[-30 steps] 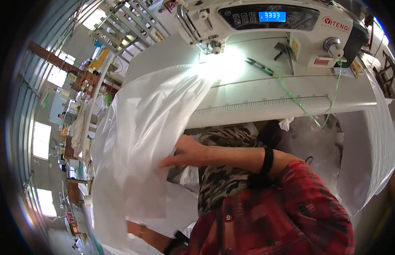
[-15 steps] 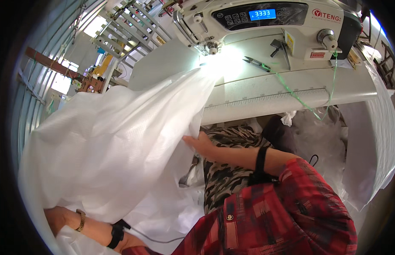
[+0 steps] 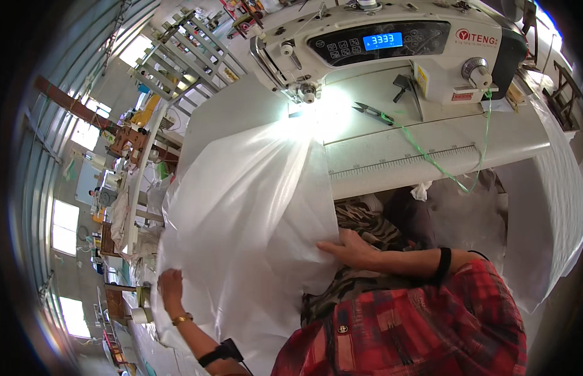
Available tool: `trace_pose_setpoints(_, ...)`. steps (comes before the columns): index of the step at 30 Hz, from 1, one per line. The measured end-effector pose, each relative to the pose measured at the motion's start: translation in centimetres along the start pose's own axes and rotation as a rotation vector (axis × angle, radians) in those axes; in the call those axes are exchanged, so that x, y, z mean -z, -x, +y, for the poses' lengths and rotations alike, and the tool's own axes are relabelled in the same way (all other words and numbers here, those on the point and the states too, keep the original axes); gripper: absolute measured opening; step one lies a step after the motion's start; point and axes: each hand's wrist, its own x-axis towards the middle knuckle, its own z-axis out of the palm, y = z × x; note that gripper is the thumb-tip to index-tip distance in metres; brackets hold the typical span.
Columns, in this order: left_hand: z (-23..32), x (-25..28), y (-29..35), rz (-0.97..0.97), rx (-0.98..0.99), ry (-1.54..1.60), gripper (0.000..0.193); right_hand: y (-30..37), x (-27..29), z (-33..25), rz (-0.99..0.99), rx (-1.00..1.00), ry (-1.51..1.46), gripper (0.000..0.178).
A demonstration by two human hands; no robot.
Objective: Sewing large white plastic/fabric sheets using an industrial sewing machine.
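A large sheet of white woven plastic fabric (image 3: 247, 213) drapes from the sewing table (image 3: 429, 144) down over my lap. My right hand (image 3: 351, 249) grips its right edge just below the table's front. My left hand (image 3: 169, 285) holds the fabric's lower left side, with a bracelet on the wrist. The fabric's top end lies under the needle area of the white industrial sewing machine (image 3: 391, 47), brightly lit by its lamp.
Small thread snips (image 3: 374, 113) and a green thread (image 3: 442, 166) lie on the table beside a printed ruler strip (image 3: 404, 161). More white fabric (image 3: 554, 207) hangs off the table's right side. Metal racks (image 3: 185, 44) and workbenches (image 3: 125, 156) stand to the left.
The fabric has been drawn flatter and further toward me. My left hand has risen along its lower left side; my right hand has shifted right and down along the edge.
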Motion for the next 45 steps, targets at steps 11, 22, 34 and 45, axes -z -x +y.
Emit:
trace_pose_setpoints(11, 33.1, 7.3, 6.6, 0.097, -0.795, 0.816, 0.044, -11.5, 12.1, -8.7, 0.610, 0.507, 1.071, 0.018)
trace_pose_setpoints(22, 39.8, 1.3, 4.7, 0.444, -0.619, 0.639, 0.051, -19.0, 14.1, -7.1, 0.746, 0.249, 0.979, 0.010)
trace_pose_setpoints(34, 38.7, 5.2, 4.1, -0.202, -0.884, 0.956, 0.021, -20.4, 13.9, -6.1, 0.805, 0.269, 1.035, 0.016)
trace_pose_setpoints(45, 27.4, 1.3, 11.4, 0.418, -0.305, 0.588, 0.050, -6.9, 6.6, -5.4, 0.250, 1.028, 1.309, 0.011)
